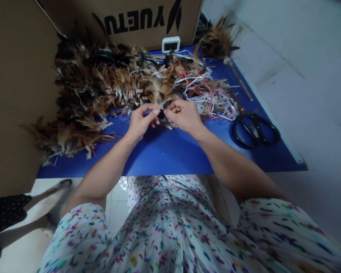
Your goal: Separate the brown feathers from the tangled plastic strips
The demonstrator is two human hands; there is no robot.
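Observation:
My left hand [143,119] pinches the base of a small tuft of pale and brown feathers [158,93], thumb against forefinger. Close beside it, my right hand [184,115] is also closed, its fingertips at the dark lower end of the same tuft. Both hands hover just over the front part of the blue tabletop [165,155]. Behind them spreads a heap of brown and black feathers [102,79]. White and red strings [213,96] lie tangled to the right of my right hand. What sits between the right fingertips is partly hidden.
Black-handled scissors [255,131] lie at the table's right. Behind stand a cardboard box [147,22] and a small white digital display [171,44]. A feather duster [220,41] with a stick handle rests at the back right. Another person's legs [31,223] show at lower left.

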